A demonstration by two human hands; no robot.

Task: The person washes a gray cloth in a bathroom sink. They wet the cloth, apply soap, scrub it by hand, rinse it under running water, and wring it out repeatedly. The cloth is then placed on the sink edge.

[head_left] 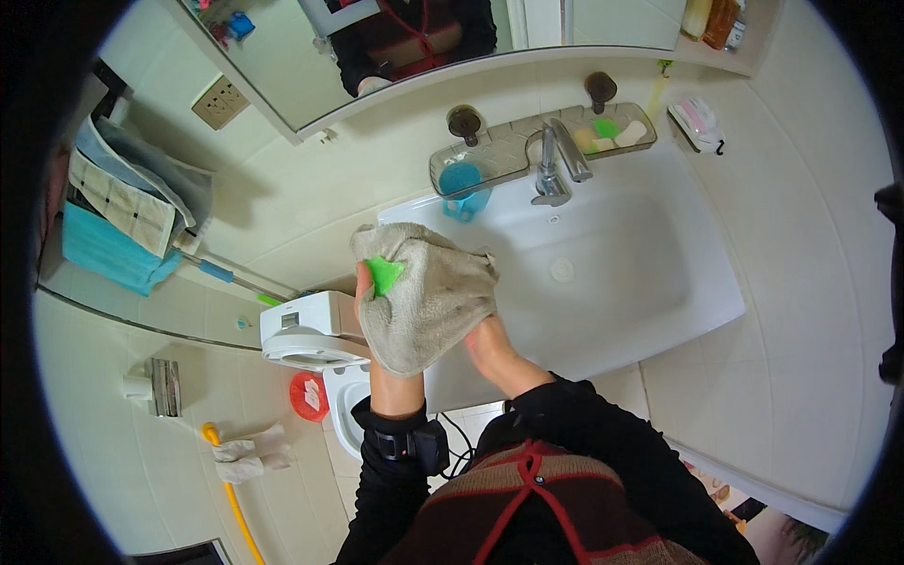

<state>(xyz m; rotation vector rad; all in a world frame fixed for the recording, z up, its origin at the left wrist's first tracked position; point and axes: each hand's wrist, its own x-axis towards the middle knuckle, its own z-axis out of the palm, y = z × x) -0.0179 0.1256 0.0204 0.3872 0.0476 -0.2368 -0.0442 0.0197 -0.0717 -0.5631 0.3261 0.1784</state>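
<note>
the left hand (363, 281) has its grip closed on a grey cloth (428, 297), thumb beside a green piece (383, 275) at ten o'clock. the right hand (488, 343), at the cloth's four o'clock, has its grip hidden; cannot tell. sink (640, 273) at three o'clock.

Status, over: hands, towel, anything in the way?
Left hand gripping grey-beige towel, bright green object against it. Right hand partly under towel, grip hidden. Towel masks most of both hands; no other obstruction visible.
</note>
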